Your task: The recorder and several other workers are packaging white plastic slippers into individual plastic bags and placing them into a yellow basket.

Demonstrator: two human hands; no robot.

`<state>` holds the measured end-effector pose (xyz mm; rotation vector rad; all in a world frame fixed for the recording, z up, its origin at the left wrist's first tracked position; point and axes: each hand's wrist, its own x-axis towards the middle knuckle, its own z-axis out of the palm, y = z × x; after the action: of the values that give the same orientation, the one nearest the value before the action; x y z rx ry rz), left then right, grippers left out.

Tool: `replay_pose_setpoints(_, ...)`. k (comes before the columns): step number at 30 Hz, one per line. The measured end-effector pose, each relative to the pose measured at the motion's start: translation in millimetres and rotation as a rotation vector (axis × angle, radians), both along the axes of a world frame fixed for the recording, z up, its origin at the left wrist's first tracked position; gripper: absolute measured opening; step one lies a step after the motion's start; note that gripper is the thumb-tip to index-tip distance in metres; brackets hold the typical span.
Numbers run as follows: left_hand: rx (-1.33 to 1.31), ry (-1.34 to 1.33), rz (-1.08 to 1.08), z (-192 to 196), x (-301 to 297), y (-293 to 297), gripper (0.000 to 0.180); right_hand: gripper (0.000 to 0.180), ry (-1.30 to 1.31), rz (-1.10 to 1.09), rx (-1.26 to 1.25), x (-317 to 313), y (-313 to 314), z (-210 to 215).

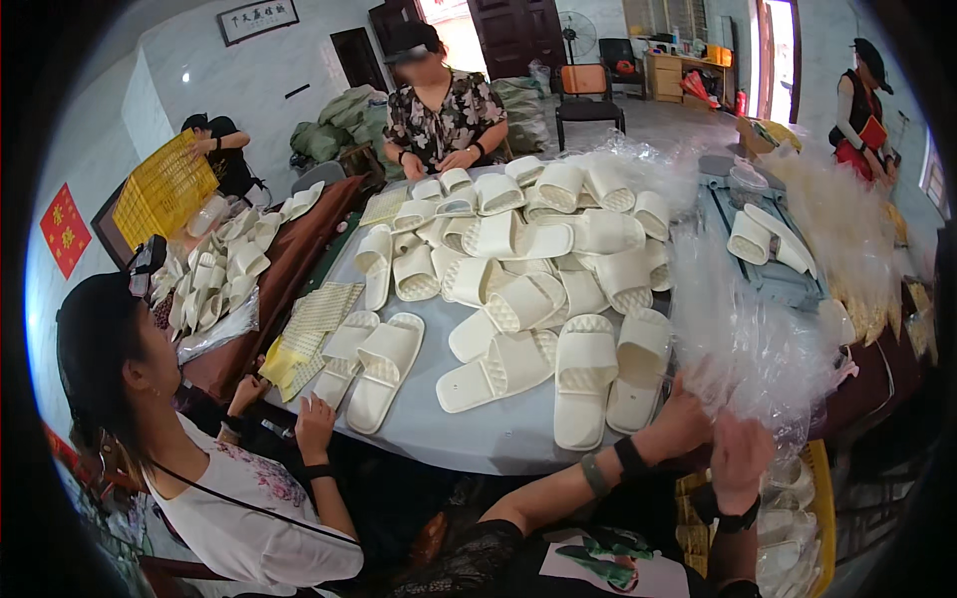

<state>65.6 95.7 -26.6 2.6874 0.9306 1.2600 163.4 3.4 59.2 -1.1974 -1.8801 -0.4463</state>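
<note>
My left hand [682, 417] and my right hand [742, 460] are raised at the table's near right edge, both gripping a clear plastic bag [750, 349] from a heap of such bags. Just left of my hands, two cream slippers [586, 374] lie side by side on the grey table [498, 434]. A large pile of cream slippers [538, 249] covers the middle of the table.
A person in a white top [249, 508] sits at my left with a hand by a slipper pair [384, 364]. Another person [439, 110] sits across the table. Yellow-green insoles [314, 324] lie at the left edge. More bags [837, 219] heap at right.
</note>
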Motion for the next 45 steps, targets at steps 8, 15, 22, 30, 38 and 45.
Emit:
replay_pose_setpoints(8,-0.103,-0.187,0.114,42,-144,-70,0.057,0.032,-0.148,0.193,0.192,-39,26,14)
replay_pose_setpoints(15,-0.008,-0.166,0.423,73,-198,-68,0.057,0.034,-0.247,0.781,0.114,-131,70,5)
replay_pose_setpoints(22,-0.019,-0.387,0.656,61,-279,-50,0.042,0.028,-0.055,0.513,-0.320,-134,43,-48)
replay_pose_setpoints(30,0.008,-0.151,0.720,62,-280,-39,0.049,0.082,0.029,0.034,-0.602,-94,128,-94)
replay_pose_setpoints(38,-0.018,-0.016,0.625,69,-277,-34,0.039,0.028,0.165,-0.057,-0.652,-85,207,-160)
replay_pose_setpoints(45,-0.376,0.037,0.739,84,-293,-47,0.046,0.032,0.900,0.520,-0.618,-101,114,-82)
